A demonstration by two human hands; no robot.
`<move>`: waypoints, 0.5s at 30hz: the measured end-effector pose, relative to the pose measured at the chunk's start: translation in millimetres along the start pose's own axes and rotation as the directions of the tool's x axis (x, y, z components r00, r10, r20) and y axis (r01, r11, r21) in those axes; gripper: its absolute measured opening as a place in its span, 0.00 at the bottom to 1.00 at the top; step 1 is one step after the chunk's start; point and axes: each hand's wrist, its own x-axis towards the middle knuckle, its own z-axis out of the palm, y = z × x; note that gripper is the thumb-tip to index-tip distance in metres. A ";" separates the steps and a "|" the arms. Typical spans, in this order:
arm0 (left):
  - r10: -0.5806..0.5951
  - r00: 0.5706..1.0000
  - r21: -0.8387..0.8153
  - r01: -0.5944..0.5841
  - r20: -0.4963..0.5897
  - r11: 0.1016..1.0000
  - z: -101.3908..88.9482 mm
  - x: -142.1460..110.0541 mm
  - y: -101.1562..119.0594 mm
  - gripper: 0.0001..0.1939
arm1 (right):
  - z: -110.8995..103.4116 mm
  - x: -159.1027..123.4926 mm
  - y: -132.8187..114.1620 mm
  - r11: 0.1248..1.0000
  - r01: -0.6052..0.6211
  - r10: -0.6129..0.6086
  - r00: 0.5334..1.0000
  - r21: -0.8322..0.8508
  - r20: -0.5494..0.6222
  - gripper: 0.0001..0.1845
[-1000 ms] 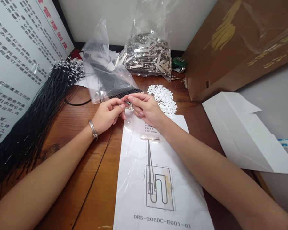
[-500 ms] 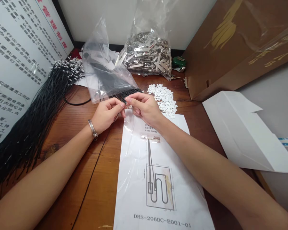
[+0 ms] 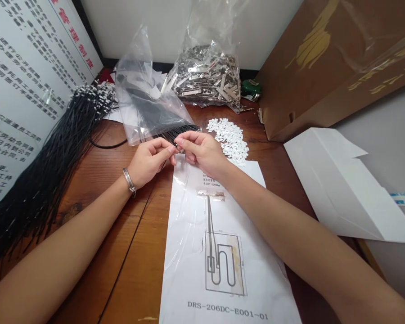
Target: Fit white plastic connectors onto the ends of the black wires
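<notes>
My left hand (image 3: 150,159) and my right hand (image 3: 202,150) meet fingertip to fingertip over the top edge of a printed drawing sheet (image 3: 222,252). Both pinch a small metal part (image 3: 178,145) between thumb and fingers; its shape is mostly hidden. Just behind the fingers lies a clear bag (image 3: 148,103) with thin black wires poking out of its mouth. A pile of small white plastic pieces (image 3: 231,137) sits to the right of my right hand. A sample wire with a metal clip (image 3: 211,194) lies taped on the sheet.
A large bundle of black wires (image 3: 50,162) lies at the left beside a printed board (image 3: 23,85). A bag of metal clips (image 3: 207,78) stands at the back. A brown carton (image 3: 327,63) and a white folded card (image 3: 340,184) fill the right side.
My right hand's fingers have curled tighter and shifted slightly left onto the small part. The left hand has barely moved.
</notes>
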 end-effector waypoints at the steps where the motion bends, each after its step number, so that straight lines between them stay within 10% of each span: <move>1: 0.000 1.000 -0.001 0.000 0.000 1.000 0.1 0.0 0.0 0.15 | 0.1 -0.2 0.0 1.000 0.000 0.000 1.000 0.001 -0.002 0.22; 15: -0.030 1.000 -0.026 0.029 -0.011 0.999 0.8 0.9 0.9 0.13 | 1.8 -0.8 0.1 1.000 0.013 -0.015 0.997 -0.026 -0.076 0.20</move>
